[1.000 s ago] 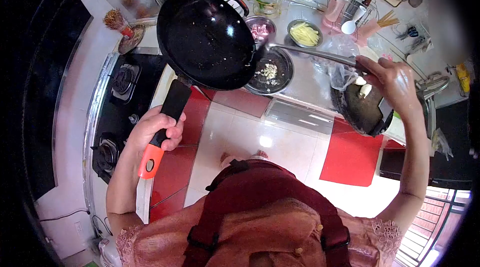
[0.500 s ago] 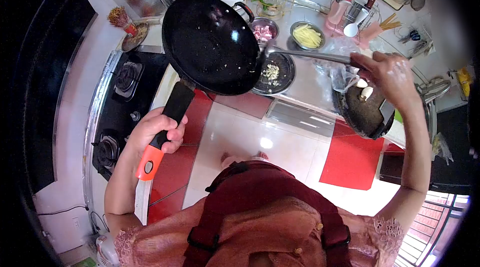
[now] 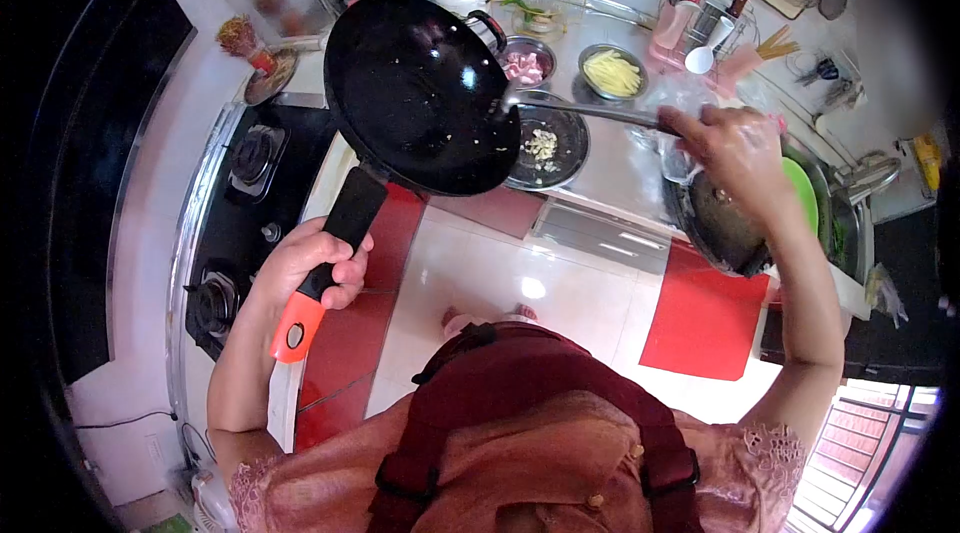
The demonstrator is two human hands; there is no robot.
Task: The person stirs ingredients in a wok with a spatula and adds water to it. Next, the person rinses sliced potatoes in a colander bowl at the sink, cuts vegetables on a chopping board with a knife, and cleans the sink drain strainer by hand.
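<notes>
Above the front edge of the worktop [image 3: 612,163], between the gas stove [image 3: 292,173] and the bowls, a black wok [image 3: 415,98] is held up in the air, tilted so that its inside is shown, with small pale bits stuck to it. Its handle [image 3: 352,208], black with an orange end, is gripped by the left hand [image 3: 318,261], whose fingers are closed around the black part. A long-handled metal utensil [image 3: 600,111] is held in the right hand [image 3: 735,158], with the fingers wrapped around the far end of its shaft. Its blurred head is set at the right side of the wok; whether the two are touching cannot be told.

Just beside the wok, chopped garlic [image 3: 541,146] is held in a round dish [image 3: 581,146]. Behind it, pieces of pink meat [image 3: 522,69] are contained in a metal bowl [image 3: 550,53], and pale yellow strips [image 3: 612,73] are heaped in another bowl [image 3: 584,83]. Near the right forearm, a round chopping board [image 3: 715,218] is partly hidden, and a bright green item [image 3: 803,188] is seen by the sink [image 3: 852,238].
</notes>
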